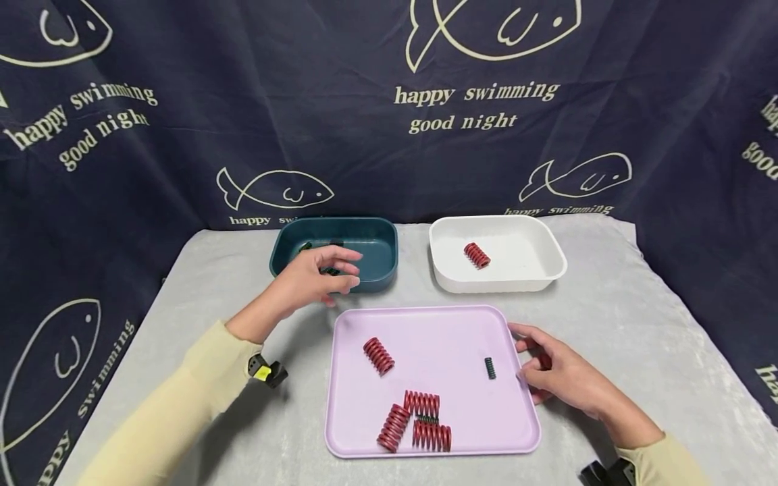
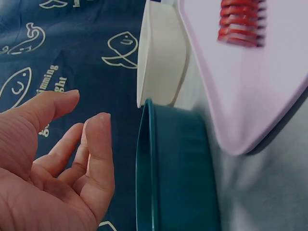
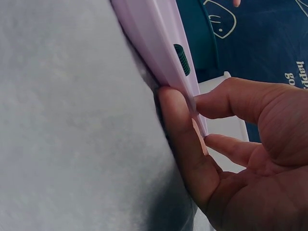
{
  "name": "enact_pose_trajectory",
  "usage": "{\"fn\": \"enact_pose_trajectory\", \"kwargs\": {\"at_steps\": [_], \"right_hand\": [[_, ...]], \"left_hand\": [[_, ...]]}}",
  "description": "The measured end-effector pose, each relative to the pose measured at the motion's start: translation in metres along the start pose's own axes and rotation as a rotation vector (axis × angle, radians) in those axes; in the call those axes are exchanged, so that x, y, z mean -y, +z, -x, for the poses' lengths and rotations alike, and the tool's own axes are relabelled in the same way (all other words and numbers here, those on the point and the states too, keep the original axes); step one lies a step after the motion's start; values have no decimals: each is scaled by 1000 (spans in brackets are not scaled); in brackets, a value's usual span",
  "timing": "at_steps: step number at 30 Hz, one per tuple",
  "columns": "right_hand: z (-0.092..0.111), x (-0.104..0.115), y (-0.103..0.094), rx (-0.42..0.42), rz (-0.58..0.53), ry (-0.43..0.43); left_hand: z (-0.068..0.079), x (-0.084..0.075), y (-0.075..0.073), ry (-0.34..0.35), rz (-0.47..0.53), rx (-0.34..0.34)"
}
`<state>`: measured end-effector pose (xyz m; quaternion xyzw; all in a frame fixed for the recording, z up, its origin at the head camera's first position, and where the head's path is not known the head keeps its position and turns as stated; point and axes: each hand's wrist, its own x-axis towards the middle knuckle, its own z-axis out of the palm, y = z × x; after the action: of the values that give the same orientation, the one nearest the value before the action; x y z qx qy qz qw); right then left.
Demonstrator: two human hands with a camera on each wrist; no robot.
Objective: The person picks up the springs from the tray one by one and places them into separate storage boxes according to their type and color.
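Left hand [image 1: 310, 278] is held at the near side of the teal tub [image 1: 372, 277], thumb and fingers apart, with nothing seen between them. By the right hand [image 1: 562, 371], the right edge of the lilac tray [image 1: 450, 337] is gripped, fingers and thumb curled at the rim. Both tubs are set along the back edge of the grey worktop [image 1: 608, 283], the teal one to the left of the white tub [image 1: 501, 286].

On the tray, a small dark spring [image 1: 489, 368] is placed near the right edge. A second dark spring [image 1: 428, 420] is hemmed in between two red springs [image 1: 422, 403] near the front edge; a third red spring [image 1: 394, 428] is tilted beside them, and a fourth red spring [image 1: 379, 356] lies toward the back left corner. One red spring [image 1: 477, 256] is held in the white tub; dark pieces [image 1: 336, 242], partly hidden, are held in the teal one.

Sorting by colour appears to be under way, with a release at the teal tub judged the step in hand. For the next move, the dark spring by the right edge would be most easily pinched.
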<state>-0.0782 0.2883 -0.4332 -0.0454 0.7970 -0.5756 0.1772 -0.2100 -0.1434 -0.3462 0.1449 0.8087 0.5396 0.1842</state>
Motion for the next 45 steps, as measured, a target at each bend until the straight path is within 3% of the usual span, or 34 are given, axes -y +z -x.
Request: {"fn": "enact_pose_trajectory", "kwargs": {"at_steps": [9, 21, 27, 35, 45], "right_hand": [[1, -1, 0, -1, -4, 2], [0, 0, -1, 7, -5, 6], [0, 0, -1, 9, -6, -1], [0, 0, -1, 16, -15, -8], [-1, -1, -1, 15, -13, -3]], "left_hand": [[26, 17, 15, 7, 42, -5], [52, 54, 29, -135, 126, -45], [66, 64, 38, -199, 202, -36], [81, 69, 47, -230, 138, -99], [90, 85, 58, -204, 186, -77]]}}
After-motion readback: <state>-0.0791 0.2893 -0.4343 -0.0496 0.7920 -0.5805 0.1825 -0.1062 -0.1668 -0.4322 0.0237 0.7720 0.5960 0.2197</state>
